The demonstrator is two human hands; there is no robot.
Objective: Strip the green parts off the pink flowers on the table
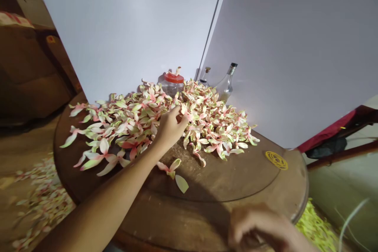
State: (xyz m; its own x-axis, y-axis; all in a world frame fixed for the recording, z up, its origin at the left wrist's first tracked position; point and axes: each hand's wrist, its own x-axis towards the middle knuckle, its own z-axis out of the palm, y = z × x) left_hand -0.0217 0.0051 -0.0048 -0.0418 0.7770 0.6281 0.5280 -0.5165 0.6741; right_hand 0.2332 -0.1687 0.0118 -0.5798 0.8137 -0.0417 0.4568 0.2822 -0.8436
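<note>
A big heap of pink-and-white flowers (206, 116) with pale green tips covers the back of a round brown wooden table (230, 185). My left hand (173, 124) reaches into the middle of this heap, its fingers pinched on a flower (190, 113). Close to the table's front edge, my right hand (260, 224) is curled and blurred, and whatever its fingers hold is hidden. Between the hands lie one separate flower (169, 168) and a single loose pale green petal (181, 184).
Behind the heap stand a red-lidded jar (173, 78), a small corked bottle (206, 76) and a leaning clear bottle (226, 86), near the wall panels. Yellow rubber bands (276, 160) lie at right. Flower parts (44, 201) cover the floor at left, yellow-green pieces (315, 228) at right.
</note>
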